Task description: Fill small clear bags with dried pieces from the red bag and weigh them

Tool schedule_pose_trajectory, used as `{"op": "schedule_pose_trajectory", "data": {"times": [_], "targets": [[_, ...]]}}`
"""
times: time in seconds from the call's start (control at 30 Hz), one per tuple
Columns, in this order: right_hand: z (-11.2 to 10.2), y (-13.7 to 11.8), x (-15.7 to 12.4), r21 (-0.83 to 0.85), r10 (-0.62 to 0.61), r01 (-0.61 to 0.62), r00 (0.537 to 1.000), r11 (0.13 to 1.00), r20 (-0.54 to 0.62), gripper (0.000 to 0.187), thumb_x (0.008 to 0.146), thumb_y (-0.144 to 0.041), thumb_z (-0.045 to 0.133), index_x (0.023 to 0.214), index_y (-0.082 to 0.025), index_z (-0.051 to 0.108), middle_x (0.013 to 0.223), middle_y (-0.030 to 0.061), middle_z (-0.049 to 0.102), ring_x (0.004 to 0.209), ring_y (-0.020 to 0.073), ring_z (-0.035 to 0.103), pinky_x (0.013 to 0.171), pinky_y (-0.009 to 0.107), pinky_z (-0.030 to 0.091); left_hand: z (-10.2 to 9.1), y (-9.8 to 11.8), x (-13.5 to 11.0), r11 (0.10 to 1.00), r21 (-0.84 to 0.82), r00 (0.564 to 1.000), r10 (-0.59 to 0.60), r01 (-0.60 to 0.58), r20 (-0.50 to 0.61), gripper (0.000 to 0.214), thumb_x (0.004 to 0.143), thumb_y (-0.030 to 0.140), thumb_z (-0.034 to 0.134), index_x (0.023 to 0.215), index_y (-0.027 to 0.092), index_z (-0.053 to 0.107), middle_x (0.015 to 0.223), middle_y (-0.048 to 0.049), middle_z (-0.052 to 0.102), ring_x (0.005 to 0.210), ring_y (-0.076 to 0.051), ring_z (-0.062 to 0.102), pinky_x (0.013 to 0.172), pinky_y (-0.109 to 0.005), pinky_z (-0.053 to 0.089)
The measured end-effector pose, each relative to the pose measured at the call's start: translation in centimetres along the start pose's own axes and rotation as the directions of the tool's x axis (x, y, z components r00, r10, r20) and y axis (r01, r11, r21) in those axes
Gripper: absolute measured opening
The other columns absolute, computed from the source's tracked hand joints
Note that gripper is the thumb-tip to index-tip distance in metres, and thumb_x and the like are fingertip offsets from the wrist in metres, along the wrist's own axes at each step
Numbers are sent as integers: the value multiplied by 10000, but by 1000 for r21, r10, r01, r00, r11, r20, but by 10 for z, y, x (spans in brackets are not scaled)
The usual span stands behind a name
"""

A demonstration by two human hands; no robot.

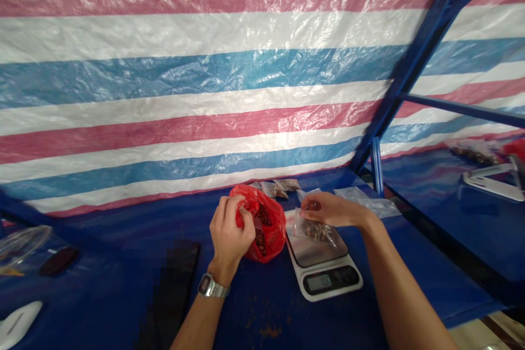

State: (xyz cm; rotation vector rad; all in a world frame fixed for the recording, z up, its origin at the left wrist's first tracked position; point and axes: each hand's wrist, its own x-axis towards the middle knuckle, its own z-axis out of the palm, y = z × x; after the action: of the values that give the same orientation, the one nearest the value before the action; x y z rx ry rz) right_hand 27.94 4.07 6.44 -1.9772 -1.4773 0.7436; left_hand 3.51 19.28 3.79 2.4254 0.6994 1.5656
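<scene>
My left hand [230,225], wearing a silver watch [213,286], is closed on the rim of a red plastic bag [278,236]. Dark brown pieces [261,240] lie inside that bag, which is open at the top. To the right, my right hand [333,209] pinches the top of a clear plastic bag [316,231] with similar brown pieces in it. This bag rests on the metal plate of a white kitchen scale [331,280]. The scale's display is lit, but its digits are too blurred to read surely.
Several small filled bags [274,190] lie behind the red bag. Flat clear bags [369,201] are at the back right. Brown crumbs [269,331] dot the blue table [110,295]. A blue metal frame [404,74] and striped sheeting [184,120] stand behind.
</scene>
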Motion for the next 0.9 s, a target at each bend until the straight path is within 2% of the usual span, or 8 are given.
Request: {"op": "schedule_pose_trajectory", "data": {"times": [0.27, 0.4, 0.47, 0.57, 0.63, 0.7, 0.8, 0.9], "targets": [[-5, 5, -3, -27, 5, -5, 1000, 1000, 16, 344, 872, -518, 678, 780, -193, 744, 724, 49, 697, 670, 198, 590, 574, 286, 409, 1, -1, -1, 999, 22, 999, -49, 49, 14, 191, 916, 123, 502, 1000, 202, 655, 875, -40, 637, 778, -181, 658, 745, -297, 539], [-6, -6, -1, 172, -118, 119, 993, 978, -12, 365, 946, -545, 620, 883, -194, 698, 817, 33, 697, 761, 192, 616, 675, 290, 464, -2, 0, 1, 997, -28, 997, -64, 65, 40, 177, 934, 129, 484, 967, 218, 634, 874, -33, 631, 793, -179, 661, 764, -297, 539], [-1, -14, 4, 285, -158, 180, 983, 941, -98, 376, 957, -561, 615, 912, -191, 668, 850, 26, 691, 788, 186, 623, 713, 293, 482, -4, 2, 3, 994, -104, 987, -26, 43, 158, 169, 942, 133, 483, 978, 228, 618, 903, -34, 645, 828, -182, 667, 794, -306, 544], [18, -26, 16, 362, -165, 259, 948, 895, -271, 380, 959, -566, 618, 925, -189, 656, 880, 30, 691, 802, 184, 631, 744, 302, 504, -5, 6, 4, 982, -185, 907, 48, 33, 418, 230, 930, 197, 579, 1157, 234, 583, 1044, -54, 676, 959, -215, 683, 882, -351, 565], [35, -34, 25, 339, -178, 291, 929, 895, -326, 349, 968, -537, 613, 941, -192, 662, 903, 38, 701, 817, 189, 645, 765, 311, 515, -3, 6, 3, 983, -173, 862, 34, 62, 505, 446, 891, 259, 687, 1303, 228, 517, 1200, -87, 664, 1091, -258, 675, 963, -409, 567], [49, -41, 31, 289, -196, 306, 915, 907, -352, 292, 979, -489, 602, 971, -204, 660, 915, 34, 708, 809, 188, 652, 764, 312, 517, 1, 3, 1, 986, -143, 851, 5, 83, 524, 582, 859, 306, 758, 1363, 226, 477, 1293, -110, 636, 1171, -293, 656, 1007, -457, 561], [62, -50, 33, 175, -204, 279, 913, 944, -354, 227, 1002, -423, 562, 969, -224, 664, 918, 30, 732, 821, 200, 667, 775, 320, 502, 7, -3, -1, 996, -78, 850, 3, 44, 526, 586, 871, 343, 772, 1369, 230, 484, 1297, -116, 625, 1198, -313, 647, 1017, -484, 561], [64, -57, 31, 58, -206, 237, 924, 970, -322, 237, 1012, -406, 540, 970, -239, 703, 942, 35, 766, 849, 224, 691, 794, 338, 483, 10, -5, -2, 1000, 12, 841, -4, -3, 541, 576, 879, 332, 771, 1373, 221, 496, 1263, -116, 620, 1167, -325, 657, 1000, -495, 569]]}}
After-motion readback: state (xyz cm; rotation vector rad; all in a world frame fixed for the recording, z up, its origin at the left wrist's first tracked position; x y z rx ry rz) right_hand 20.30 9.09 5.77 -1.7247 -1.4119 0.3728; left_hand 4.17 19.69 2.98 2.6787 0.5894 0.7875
